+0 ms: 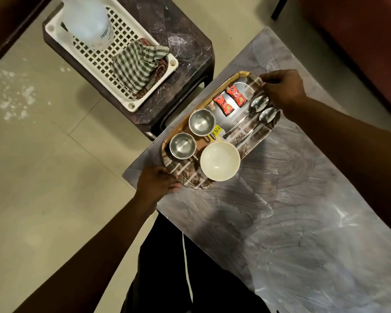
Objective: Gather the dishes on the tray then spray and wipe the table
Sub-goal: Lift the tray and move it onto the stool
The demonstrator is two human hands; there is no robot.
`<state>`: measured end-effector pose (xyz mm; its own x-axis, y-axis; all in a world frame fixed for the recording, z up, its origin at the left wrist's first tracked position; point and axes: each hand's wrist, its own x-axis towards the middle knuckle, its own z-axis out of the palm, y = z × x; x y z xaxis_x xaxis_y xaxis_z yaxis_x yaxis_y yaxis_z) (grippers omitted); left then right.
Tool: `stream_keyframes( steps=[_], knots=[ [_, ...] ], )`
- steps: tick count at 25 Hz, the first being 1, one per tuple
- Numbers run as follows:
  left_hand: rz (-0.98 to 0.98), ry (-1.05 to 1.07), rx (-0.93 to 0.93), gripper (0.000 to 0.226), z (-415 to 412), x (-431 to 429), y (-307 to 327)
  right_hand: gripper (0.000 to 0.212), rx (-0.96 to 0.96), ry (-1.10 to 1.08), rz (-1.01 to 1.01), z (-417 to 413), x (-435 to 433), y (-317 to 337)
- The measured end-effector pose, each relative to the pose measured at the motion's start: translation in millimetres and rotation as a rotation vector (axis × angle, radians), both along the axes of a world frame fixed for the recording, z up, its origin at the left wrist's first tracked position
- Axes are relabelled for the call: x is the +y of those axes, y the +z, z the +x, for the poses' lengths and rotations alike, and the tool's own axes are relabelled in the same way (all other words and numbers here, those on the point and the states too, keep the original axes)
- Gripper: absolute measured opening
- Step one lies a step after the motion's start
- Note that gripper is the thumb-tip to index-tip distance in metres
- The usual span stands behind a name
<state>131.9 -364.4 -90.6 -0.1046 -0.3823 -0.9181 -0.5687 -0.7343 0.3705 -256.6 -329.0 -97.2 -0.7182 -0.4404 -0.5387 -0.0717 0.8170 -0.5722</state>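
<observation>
I find my left hand (159, 182) closed on the near end of the tray (261, 134) and my right hand (281, 90) closed on its far end. The tray sits at the tabletop (291, 222) corner, carrying two steel cups (201, 122), a white bowl (219, 160), two spoons (259, 103) and two red sachets (222, 105). Beside it, a white basket (127, 64) holds a checked cloth (137, 64) and a bottle (88, 21).

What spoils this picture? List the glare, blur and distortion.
Head view: glare streaks the table and shines off the steel cups and spoons; the bottle at the top edge is soft and blown out; wide-angle stretch lengthens both forearms; corners fall dark.
</observation>
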Motion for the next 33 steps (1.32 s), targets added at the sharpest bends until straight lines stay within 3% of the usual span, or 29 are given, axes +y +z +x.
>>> stream_keyframes(
  steps=[9,19,23,26,30,33],
  knots=[
    [0.001,-0.021,-0.035,0.021,1,-2,-13,0.023,-0.035,-0.014,-0.028,2,6,-15],
    [-0.164,-0.106,-0.028,0.01,9,5,-16,0.024,0.125,-0.011,0.017,12,1,-14],
    [-0.113,-0.055,-0.063,0.02,19,7,-5,0.027,0.143,-0.001,-0.056,42,9,15],
    [-0.046,-0.013,-0.07,0.017,40,4,31,0.029,0.138,-0.003,-0.145,96,33,47],
    [-0.221,-0.078,-0.013,0.016,71,1,120,0.026,0.084,-0.025,-0.177,191,65,109],
    [-0.264,-0.142,0.07,0.011,99,-6,180,0.023,-0.066,-0.028,-0.276,264,79,158]
  ],
)
